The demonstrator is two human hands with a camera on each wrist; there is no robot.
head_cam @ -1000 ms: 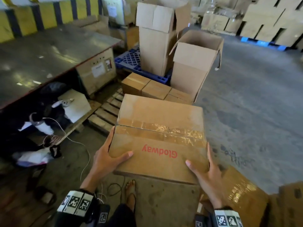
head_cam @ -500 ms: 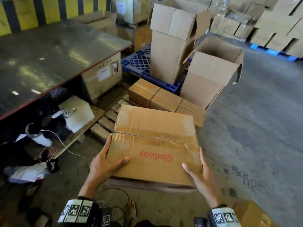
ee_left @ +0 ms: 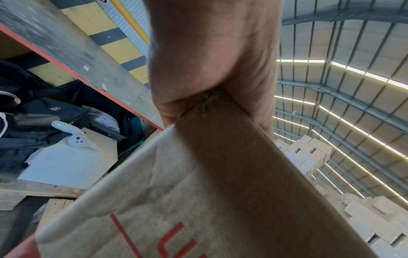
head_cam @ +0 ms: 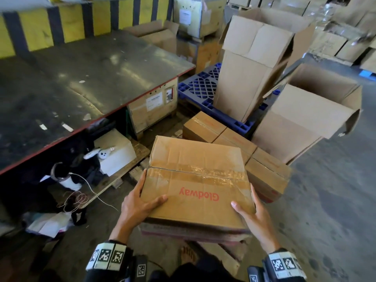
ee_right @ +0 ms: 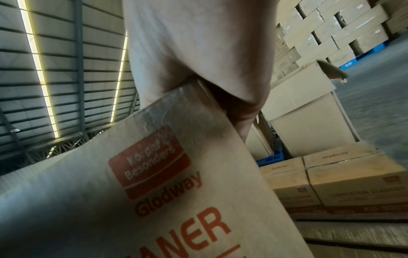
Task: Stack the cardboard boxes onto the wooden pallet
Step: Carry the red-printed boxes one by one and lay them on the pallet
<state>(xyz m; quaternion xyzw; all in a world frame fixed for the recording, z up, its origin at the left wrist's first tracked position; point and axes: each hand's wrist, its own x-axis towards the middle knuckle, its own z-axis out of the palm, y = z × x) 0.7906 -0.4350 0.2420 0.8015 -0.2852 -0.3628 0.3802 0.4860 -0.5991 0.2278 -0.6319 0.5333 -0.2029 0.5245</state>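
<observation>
I carry a taped cardboard box printed "Glodway" in red, held in the air over the near part of the wooden pallet. My left hand grips its near left corner, thumb on top. My right hand grips the near right corner the same way. The box corner sits in my left palm, and the box's printed side fills the right wrist view. Three like boxes lie in a row on the pallet just beyond the carried one, also low in the right wrist view as boxes.
A steel-topped table stands at left with bags and a white box beneath it. A blue plastic pallet and two tall open cartons stand behind the row. Bare concrete floor lies to the right.
I have stepped forward with the box; the pallet and the row of boxes are now closer and partly hidden under it. Both hands keep the same grip.
</observation>
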